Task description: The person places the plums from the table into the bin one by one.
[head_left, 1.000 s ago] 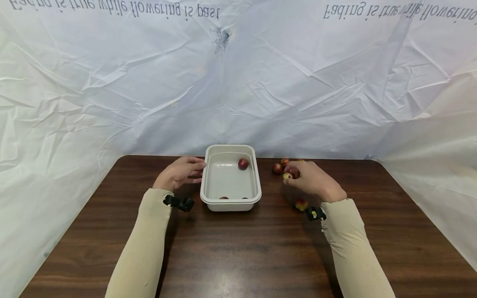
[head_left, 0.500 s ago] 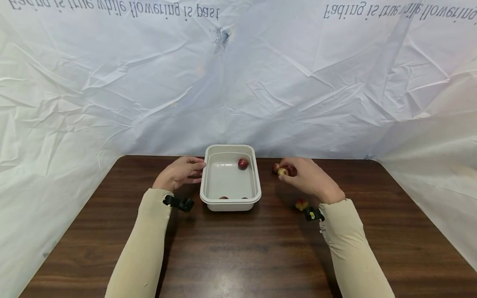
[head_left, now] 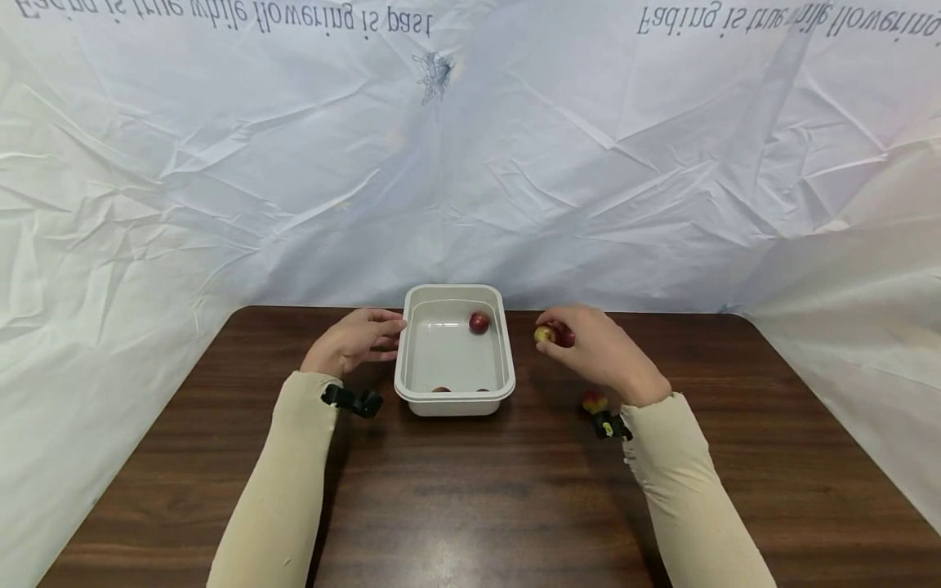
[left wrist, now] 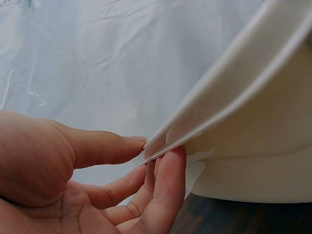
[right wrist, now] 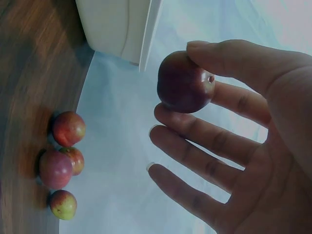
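Observation:
My right hand (head_left: 599, 347) pinches a plum (right wrist: 184, 84) between thumb and fingertips; in the head view its yellowish side shows. The hand is above the table, right of a pale plastic container (head_left: 454, 408). In the container, a dark red plum (head_left: 479, 322) lies near the far right corner, and fruit tops (head_left: 441, 390) peek over the near rim. My left hand (head_left: 356, 341) holds the container's left side; in the left wrist view, thumb and fingers pinch its rim (left wrist: 214, 105). From the head, my right hand hides much of the plum group.
Several loose plums (right wrist: 54, 169) lie grouped on the wooden table (head_left: 470, 498) in the right wrist view. Another red-yellow plum (head_left: 595, 402) sits close to my right wrist. A wrinkled white sheet (head_left: 470, 188) hangs behind the table's far edge.
My right hand has moved left towards the container with the plum in its fingers, covering plums visible before. My left hand and the container have stayed put.

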The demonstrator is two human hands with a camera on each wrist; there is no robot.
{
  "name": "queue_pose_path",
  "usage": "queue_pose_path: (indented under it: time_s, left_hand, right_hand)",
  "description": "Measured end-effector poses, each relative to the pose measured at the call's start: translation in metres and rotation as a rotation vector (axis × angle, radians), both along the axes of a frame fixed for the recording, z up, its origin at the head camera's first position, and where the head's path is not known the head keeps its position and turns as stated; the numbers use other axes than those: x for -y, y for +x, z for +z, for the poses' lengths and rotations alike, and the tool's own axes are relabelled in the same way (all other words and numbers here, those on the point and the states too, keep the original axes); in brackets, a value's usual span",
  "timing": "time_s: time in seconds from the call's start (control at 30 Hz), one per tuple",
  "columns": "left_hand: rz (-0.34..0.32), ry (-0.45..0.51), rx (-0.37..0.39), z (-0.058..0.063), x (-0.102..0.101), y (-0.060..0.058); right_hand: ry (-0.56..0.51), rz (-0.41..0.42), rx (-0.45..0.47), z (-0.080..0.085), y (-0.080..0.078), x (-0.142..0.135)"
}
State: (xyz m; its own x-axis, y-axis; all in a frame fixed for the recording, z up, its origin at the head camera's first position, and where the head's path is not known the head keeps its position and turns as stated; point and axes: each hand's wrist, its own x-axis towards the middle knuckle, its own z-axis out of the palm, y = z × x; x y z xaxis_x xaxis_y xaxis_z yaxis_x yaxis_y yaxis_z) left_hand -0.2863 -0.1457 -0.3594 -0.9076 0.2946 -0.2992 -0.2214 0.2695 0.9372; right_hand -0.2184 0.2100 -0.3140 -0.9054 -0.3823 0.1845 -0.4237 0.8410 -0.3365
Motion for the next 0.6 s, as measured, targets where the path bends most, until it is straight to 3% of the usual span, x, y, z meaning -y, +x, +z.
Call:
queue_pose_path:
  time_s: [0.6]
  left_hand:
    - [0.015, 0.011, 0.01, 0.001, 0.001, 0.0]
  right_hand:
    - [-0.052, 0.08, -0.077, -0.004, 0.003, 0.026]
